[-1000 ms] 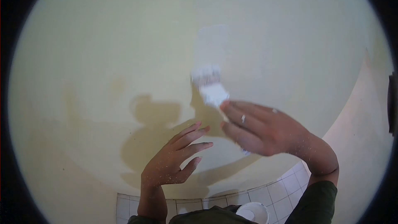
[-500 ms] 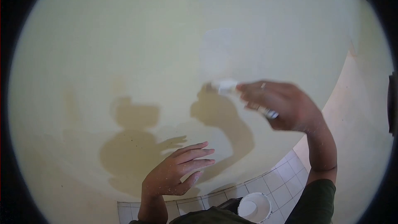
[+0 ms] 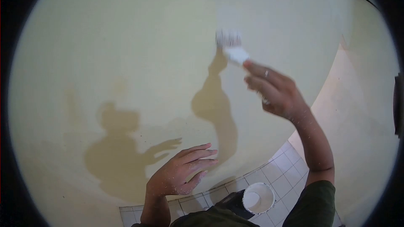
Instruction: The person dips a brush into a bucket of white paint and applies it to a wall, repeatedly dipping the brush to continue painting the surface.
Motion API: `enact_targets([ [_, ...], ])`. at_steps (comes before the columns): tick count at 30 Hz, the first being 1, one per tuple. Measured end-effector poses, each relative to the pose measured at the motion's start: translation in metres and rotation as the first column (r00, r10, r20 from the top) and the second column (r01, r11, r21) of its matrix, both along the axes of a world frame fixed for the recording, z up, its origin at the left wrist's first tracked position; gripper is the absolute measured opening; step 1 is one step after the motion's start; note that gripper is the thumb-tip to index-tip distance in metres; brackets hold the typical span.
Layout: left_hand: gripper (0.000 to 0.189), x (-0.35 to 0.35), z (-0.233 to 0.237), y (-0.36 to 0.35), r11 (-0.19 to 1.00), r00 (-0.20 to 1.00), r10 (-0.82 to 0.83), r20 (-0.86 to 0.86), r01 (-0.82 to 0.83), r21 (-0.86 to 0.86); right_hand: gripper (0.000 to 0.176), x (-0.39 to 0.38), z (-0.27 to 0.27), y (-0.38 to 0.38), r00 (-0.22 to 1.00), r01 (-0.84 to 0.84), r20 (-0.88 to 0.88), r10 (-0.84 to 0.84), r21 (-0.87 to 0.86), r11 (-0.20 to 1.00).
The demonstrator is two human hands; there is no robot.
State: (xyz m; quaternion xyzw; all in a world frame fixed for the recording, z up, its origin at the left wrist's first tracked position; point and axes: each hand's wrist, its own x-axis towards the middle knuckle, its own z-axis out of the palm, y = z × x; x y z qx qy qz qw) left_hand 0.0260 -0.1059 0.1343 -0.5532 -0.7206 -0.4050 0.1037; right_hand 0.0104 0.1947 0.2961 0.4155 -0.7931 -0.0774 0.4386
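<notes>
My right hand point(image 3: 275, 90) grips a white paintbrush point(image 3: 236, 54) by its handle. The bristles point up and left and meet the wall point(image 3: 139, 54) at the border between its pale yellow side and a whiter painted strip point(image 3: 261, 12). A ring shows on one finger. Lower down, my left hand point(image 3: 183, 170) is held out in front of the wall with its fingers spread, nothing in it. White specks dot both hands and forearms.
A white bucket point(image 3: 258, 198) with paint on its rim stands on the tiled floor point(image 3: 282, 174), beside a dark object point(image 3: 233, 204). To the right, another wall point(image 3: 357, 96) meets this one at a corner. Shadows of me fall on the wall.
My right hand has moved the paintbrush upward along the colour border, and its bristles now point up rather than left. My left hand stays nearly in place.
</notes>
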Motion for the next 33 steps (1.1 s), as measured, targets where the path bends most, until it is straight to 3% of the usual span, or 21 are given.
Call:
enact_targets([
  [3,0.038,-0.003,0.002,0.0,0.999,1.0,-0.022,0.001,0.022,-0.04,0.04,0.009,-0.043,0.005,0.988,-0.005,0.153,0.005,0.001,1.0],
  [6,0.038,0.004,0.004,0.004,0.997,0.999,-0.032,0.013,0.033,-0.071,0.041,0.018,-0.081,0.016,0.906,-0.005,0.423,0.005,-0.001,1.0],
  [9,0.038,0.005,0.004,0.003,0.996,0.999,-0.043,0.026,0.045,-0.077,0.05,0.018,-0.101,0.023,0.802,0.087,0.598,-0.004,-0.11,0.99],
  [12,0.037,-0.006,0.002,0.006,0.994,0.998,-0.055,0.031,0.058,-0.094,0.053,0.008,-0.086,0.028,0.752,0.254,0.658,-0.027,-0.252,0.934],
  [15,0.037,-0.007,-0.002,0.005,0.992,0.997,-0.073,0.033,0.076,-0.099,0.058,-0.004,-0.053,0.026,0.887,0.182,0.461,0.015,-0.381,0.906],
  [18,0.038,-0.009,-0.002,0.005,0.991,0.995,-0.098,0.029,0.1,-0.086,0.053,-0.016,-0.006,0.018,0.992,0.079,0.12,-0.026,-0.459,0.885],
  [21,0.038,-0.01,-0.004,0.005,0.991,0.994,-0.11,0.011,0.111,-0.079,0.051,-0.021,0.039,0.012,0.988,-0.097,-0.156,0.019,-0.507,0.857],
  [24,0.038,-0.011,-0.006,0.004,0.992,0.995,-0.104,0.001,0.103,-0.072,0.049,-0.027,0.063,0.001,0.959,-0.258,-0.239,0.152,-0.513,0.818],
  [27,0.037,-0.008,-0.004,0.003,0.993,0.995,-0.095,0.006,0.095,-0.064,0.049,-0.027,0.049,-0.005,0.989,-0.143,-0.103,0.106,-0.475,0.868],
  [29,0.038,-0.006,-0.002,0.003,0.994,0.996,-0.085,0.024,0.086,-0.064,0.061,-0.023,0.018,0.003,1.0,0.011,0.023,-0.004,-0.303,0.953],
  [30,0.04,-0.006,-0.002,0.003,0.995,0.996,-0.078,0.04,0.081,-0.066,0.055,-0.022,0.0,0.0,0.999,-0.046,-0.036,0.037,-0.277,0.96],
  [31,0.041,-0.004,-0.004,0.003,0.995,0.996,-0.072,0.056,0.075,-0.069,0.058,-0.009,-0.02,0.001,0.992,0.002,0.121,0.03,-0.261,0.965],
  [33,0.041,-0.002,-0.005,0.003,0.995,0.996,-0.062,0.059,0.067,-0.074,0.062,0.003,-0.063,0.006,0.968,0.038,0.253,0.003,-0.159,0.987],
])
